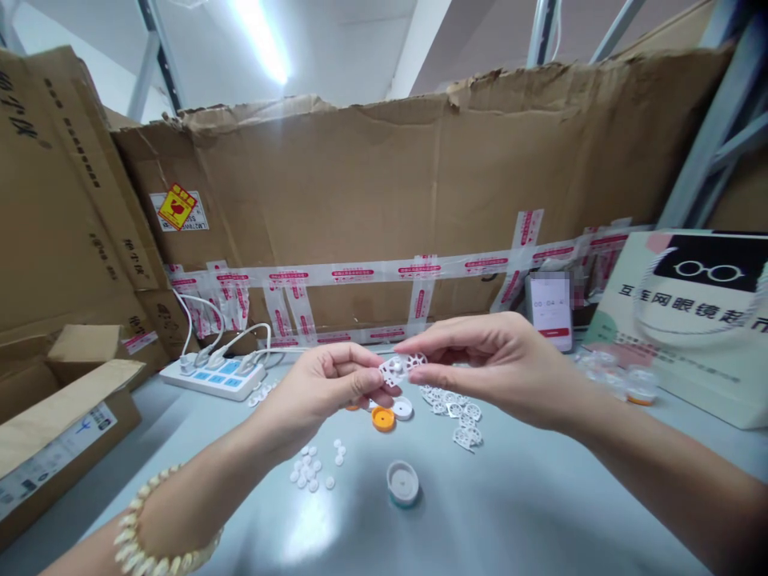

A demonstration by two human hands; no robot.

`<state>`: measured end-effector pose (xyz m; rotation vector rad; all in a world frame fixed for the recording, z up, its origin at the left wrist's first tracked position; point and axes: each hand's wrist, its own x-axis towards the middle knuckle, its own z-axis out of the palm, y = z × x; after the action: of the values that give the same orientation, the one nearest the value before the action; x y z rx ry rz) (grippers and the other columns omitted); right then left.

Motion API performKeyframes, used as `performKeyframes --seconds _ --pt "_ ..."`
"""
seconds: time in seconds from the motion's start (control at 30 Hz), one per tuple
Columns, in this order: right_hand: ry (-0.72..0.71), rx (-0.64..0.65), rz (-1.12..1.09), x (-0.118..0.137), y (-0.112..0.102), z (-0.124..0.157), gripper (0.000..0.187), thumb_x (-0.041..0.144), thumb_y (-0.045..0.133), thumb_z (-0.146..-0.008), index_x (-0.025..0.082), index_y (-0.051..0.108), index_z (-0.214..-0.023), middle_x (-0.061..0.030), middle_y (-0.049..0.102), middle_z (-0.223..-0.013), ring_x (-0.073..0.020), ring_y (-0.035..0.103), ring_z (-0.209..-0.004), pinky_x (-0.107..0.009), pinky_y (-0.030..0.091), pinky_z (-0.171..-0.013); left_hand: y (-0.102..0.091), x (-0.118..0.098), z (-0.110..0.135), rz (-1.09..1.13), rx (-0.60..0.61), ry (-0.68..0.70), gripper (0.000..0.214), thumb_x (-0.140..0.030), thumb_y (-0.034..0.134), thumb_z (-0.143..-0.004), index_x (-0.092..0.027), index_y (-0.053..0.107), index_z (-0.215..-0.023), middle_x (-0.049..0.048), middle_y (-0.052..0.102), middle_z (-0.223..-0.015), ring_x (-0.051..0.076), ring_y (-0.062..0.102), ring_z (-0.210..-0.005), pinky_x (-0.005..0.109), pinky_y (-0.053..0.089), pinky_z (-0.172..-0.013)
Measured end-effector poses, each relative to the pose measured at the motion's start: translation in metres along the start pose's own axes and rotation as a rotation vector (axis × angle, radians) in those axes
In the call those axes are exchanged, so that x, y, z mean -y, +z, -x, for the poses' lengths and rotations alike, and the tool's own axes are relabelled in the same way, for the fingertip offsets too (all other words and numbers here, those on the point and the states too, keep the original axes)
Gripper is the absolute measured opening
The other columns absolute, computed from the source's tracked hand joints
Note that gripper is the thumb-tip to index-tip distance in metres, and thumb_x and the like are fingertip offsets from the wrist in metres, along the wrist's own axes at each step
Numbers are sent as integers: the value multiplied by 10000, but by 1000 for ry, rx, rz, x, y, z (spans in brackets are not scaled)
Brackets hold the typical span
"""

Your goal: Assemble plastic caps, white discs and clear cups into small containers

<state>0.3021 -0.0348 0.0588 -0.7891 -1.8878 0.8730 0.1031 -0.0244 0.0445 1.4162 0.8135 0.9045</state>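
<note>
My left hand (327, 386) and my right hand (498, 364) meet above the grey table (528, 512), both pinching one small white plastic gear-like part (401, 368) between thumb and fingers. Below them lie an orange cap (382, 418), a white cap (402, 408) and a grey-white round cap (402, 482). Several white wheel-shaped parts (456, 410) lie under my right hand. A scatter of small white discs (313, 468) lies under my left wrist, which wears a shell bracelet (141, 544).
A torn cardboard wall (420, 208) with red-printed tape closes the back. A white power strip (213, 376) with plugged cables sits back left, an open cardboard box (54, 432) at left. A phone (550, 310) leans at the wall, beside a printed bag (696, 312) and small containers (636, 386).
</note>
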Motion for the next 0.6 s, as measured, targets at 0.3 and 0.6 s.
performKeyframes --seconds 0.3,0.6 --pt "-105 21 80 0 6 -1 183 276 671 -726 263 724 -901 -14 538 -791 -87 535 -598 -215 489 -493 3 1 3 103 93 24 218 -302 739 -684 -127 629 -752 17 682 -630 109 633 -586 222 465 -586" --pt "-316 7 326 -8 5 1 184 279 620 -791 275 705 -954 -19 540 -789 -116 547 -682 -245 487 -588 2 0 3 30 65 60 248 -323 741 -670 -132 607 -753 17 678 -622 130 635 -591 247 454 -589"
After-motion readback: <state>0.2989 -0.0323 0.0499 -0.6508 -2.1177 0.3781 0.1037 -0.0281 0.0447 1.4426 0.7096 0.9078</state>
